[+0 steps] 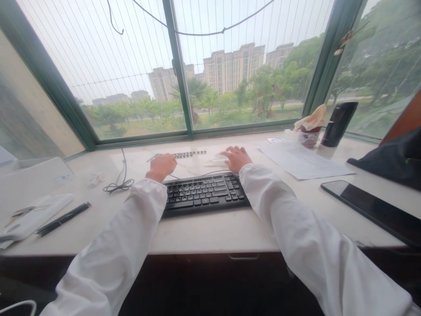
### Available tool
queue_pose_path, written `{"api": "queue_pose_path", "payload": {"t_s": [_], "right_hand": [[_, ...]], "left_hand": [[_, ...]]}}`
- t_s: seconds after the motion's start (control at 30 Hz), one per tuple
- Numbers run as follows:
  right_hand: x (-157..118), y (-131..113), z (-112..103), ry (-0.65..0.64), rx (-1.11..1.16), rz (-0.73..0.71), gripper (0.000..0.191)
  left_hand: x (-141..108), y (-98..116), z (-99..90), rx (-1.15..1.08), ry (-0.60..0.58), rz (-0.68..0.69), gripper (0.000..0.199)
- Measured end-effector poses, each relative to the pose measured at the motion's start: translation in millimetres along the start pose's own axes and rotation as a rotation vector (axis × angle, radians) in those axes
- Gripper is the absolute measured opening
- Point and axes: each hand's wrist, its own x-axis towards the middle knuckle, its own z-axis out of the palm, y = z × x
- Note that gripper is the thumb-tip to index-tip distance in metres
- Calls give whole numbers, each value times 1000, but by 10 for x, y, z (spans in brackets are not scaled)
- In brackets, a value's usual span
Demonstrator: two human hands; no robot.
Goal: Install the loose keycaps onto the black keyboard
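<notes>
My left hand (162, 166) is closed in a loose fist above the back left corner of a black keyboard (205, 202). A thin bluish stick (152, 158) pokes out of it to the left; its kind is too small to tell. Just beyond the keyboard's back right edge, my right hand (237, 158) has its fingers apart, reaching left over a crumpled white thing, perhaps tissue (215, 161). Whether the fingertips touch it is unclear. Small dark keycaps (190, 154) lie in rows behind the keyboard, between both hands. Some keys at the keyboard's upper left look uncovered.
On the right lie a paper sheet (299, 158), a phone (368, 210), a black tumbler (339, 123), a cup with tissue (309, 134) and dark cloth (394, 158). Leftward are a coiled cable (119, 186), a black pen (63, 219) and a white box (36, 180). A window (190, 134) stands behind.
</notes>
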Motion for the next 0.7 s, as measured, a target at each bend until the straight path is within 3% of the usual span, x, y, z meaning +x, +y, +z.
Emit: {"api": "queue_pose_path", "payload": {"t_s": [0.1,0.23,0.33,0.43,0.7], "right_hand": [[5,-22,1,-88,-9,-7,26],[4,-65,-29,-105,17,-44,24],[15,-90,-34,-119,35,-57,18],[36,-85,-14,-122,41,-35,24],[43,-93,-39,-106,-13,-24,19]], "left_hand": [[11,-9,15,16,9,-7,30],[170,-1,48,36,14,67,31],[442,61,113,78,-14,201,34],[761,146,205,113,-36,289,34],[1334,256,489,233,-67,419,36]]}}
